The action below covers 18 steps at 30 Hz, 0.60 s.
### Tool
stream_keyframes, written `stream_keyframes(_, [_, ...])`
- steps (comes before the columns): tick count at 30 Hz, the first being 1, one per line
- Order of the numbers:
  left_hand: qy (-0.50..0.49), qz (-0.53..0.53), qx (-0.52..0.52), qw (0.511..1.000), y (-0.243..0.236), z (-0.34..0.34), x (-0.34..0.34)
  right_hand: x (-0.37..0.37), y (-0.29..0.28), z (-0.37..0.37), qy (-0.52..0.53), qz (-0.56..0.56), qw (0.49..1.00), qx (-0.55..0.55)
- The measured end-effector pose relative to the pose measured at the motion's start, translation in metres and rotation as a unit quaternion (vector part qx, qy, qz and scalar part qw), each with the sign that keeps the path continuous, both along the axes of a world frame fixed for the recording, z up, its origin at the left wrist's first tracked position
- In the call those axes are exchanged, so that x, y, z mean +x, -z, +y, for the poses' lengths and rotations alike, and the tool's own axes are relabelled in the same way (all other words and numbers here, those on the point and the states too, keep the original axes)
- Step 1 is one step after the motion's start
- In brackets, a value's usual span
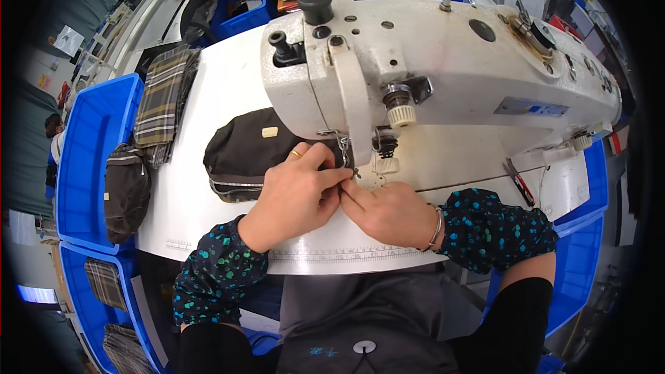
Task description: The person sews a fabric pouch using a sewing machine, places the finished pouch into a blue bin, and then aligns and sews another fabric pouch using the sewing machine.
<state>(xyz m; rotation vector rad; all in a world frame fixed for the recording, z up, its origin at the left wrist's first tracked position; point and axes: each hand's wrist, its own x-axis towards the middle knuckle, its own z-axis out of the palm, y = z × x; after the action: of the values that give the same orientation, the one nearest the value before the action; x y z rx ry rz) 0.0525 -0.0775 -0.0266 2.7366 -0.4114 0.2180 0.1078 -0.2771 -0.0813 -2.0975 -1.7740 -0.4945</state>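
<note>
A dark zippered pouch (pixel 246 152) with a small light label lies under the head of a white sewing machine (pixel 443 62), its right end at the presser foot (pixel 344 156). My left hand (pixel 294 194) is closed on that end, thumb and fingers at the pouch's edge just beside the foot. My right hand (pixel 381 211) has its fingertips bunched against the same end, touching or almost touching my left thumb. The exact spot they grip is partly hidden by my fingers.
Folded plaid fabric (pixel 165 97) and another dark pouch (pixel 125 190) are on the left, by a blue bin (pixel 83 131). More blue bins (pixel 575 270) flank the table (pixel 180 228). Snips (pixel 519 183) lie right of my right hand. Other people are in the left background.
</note>
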Motion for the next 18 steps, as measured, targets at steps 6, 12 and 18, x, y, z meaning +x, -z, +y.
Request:
stream_keyframes(6, [-0.022, -0.014, 0.027, 0.999, 0.0, 0.003, 0.008, 0.007, 0.0, 0.006, 0.035, 0.004, 0.999, -0.014])
stream_keyframes(12, [-0.039, -0.007, 0.042, 0.998, 0.0, -0.002, 0.014, 0.013, -0.002, 0.007, 0.064, 0.017, 0.998, 0.016])
stream_keyframes(18, [-0.044, -0.013, 0.041, 0.998, -0.002, -0.006, 0.012, 0.015, -0.002, 0.007, 0.064, 0.035, 0.997, 0.023])
